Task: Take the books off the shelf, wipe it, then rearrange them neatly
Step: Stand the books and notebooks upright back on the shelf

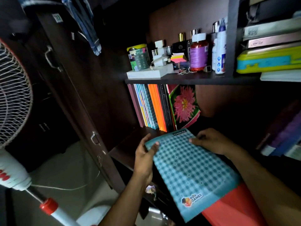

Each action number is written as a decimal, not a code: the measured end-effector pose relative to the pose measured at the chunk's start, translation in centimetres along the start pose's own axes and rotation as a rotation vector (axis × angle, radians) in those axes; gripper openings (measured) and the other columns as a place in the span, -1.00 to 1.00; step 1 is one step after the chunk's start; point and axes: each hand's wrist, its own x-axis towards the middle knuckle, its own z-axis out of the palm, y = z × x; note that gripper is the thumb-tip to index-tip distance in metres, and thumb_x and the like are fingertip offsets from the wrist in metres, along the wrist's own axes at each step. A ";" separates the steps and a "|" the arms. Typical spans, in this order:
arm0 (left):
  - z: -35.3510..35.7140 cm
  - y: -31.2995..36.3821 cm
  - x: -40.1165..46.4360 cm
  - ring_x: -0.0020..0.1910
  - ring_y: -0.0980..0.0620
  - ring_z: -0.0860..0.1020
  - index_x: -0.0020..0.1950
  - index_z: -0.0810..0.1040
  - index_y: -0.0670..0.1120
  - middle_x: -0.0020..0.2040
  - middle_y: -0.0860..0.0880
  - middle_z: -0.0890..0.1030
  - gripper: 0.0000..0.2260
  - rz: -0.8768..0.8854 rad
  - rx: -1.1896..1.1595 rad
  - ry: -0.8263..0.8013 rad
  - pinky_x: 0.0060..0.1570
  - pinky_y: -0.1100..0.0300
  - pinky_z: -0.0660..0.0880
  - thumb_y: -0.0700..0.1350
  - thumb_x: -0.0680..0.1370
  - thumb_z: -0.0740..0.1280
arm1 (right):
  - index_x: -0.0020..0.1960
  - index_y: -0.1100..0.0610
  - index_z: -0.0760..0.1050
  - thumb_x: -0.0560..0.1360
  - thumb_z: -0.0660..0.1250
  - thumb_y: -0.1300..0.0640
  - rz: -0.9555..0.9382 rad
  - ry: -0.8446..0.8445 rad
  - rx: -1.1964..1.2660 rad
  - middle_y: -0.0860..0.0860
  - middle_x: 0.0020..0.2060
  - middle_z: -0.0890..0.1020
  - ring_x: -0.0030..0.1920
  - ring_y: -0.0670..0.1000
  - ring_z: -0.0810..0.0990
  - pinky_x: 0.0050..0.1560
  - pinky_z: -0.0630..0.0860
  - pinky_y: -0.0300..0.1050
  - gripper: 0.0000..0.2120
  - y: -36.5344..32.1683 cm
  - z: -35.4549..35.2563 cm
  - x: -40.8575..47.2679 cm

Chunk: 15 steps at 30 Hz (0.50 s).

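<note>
1. A teal checked notebook [187,167], marked "classmate" at its far edge and "edu GAMES" near its near corner, was held flat in front of the lower shelf [130,144], its far end over the shelf's front edge.
2. The left hand [144,160] was seen at the notebook's left edge, thumb laid on the cover and fingers loosely extended beside and under it; whether the fingers curled beneath could not be told.
3. The right hand [211,142] was seen at the far right corner, thumb on top of the cover, fingers bent round the edge in a grip.
4. A row of upright books [151,106] was noted at the back left of the lower shelf, just beyond the notebook: pale blue, orange and dark spines, with a pink-flower cover [184,105] leaning at the right end.
5. On the upper shelf [179,79], a red pill bottle [198,53], a white bottle [220,46], sticky notes [178,58] and a patterned tin [138,57] were recorded.
6. A stack of flat books [270,51] was noted in the compartment to the right.
7. A pedestal fan [14,101] stood well to the left.
</note>
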 end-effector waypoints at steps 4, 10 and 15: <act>0.8 0.7 -0.9 0.21 -0.18 0.64 0.41 0.42 -0.10 0.26 -0.19 0.65 -0.35 -0.038 -0.041 -0.135 0.21 -0.11 0.58 -0.24 0.37 0.57 | -0.10 0.21 0.55 0.56 0.44 0.12 -0.089 0.140 0.342 0.25 -0.21 0.67 -0.22 0.08 0.60 -0.12 0.50 0.02 -0.83 -1.1 0.3 -0.3; 1.5 1.8 -2.3 0.21 -0.15 0.65 0.39 0.45 -0.03 0.23 -0.08 0.68 -0.56 -0.027 0.188 -0.281 0.24 -0.22 0.56 -0.25 0.55 0.47 | 0.08 0.07 0.42 0.65 0.29 0.03 -0.247 0.424 0.372 0.02 -0.11 0.68 -0.12 0.01 0.67 -0.07 0.57 0.04 -0.88 -2.7 0.8 -0.7; -1.9 5.0 -1.5 0.26 0.08 0.61 0.44 0.41 0.09 0.27 0.09 0.64 -0.57 0.392 0.385 -0.081 0.22 0.06 0.57 -0.15 0.61 0.41 | 0.20 -0.04 0.43 0.58 0.40 0.07 -0.345 0.265 0.151 -0.03 -0.17 0.58 -0.29 -0.14 0.54 -0.13 0.47 -0.22 -0.76 -2.9 1.5 -1.4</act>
